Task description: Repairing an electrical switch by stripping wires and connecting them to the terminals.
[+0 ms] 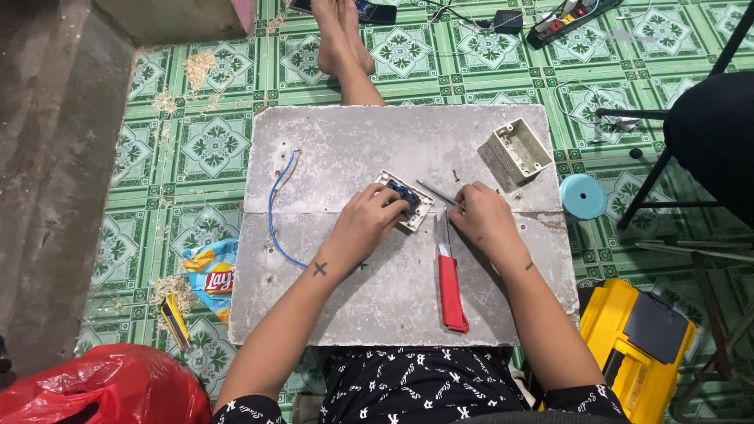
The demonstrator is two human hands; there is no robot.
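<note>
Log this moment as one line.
left hand: on white switch plate | right hand: holds thin metal tool | red-handled screwdriver: lying untouched

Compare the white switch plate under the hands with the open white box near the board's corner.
The white switch plate is flat, with blue parts, and the left hand presses it; the open white box is deep, hollow and untouched. Both are white, rectangular and rest on the grey board.

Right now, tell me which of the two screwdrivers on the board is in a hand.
The slim grey one, its end pinched by the right hand beside the switch plate. The red-handled screwdriver lies untouched on the board, nearer the person.
</note>
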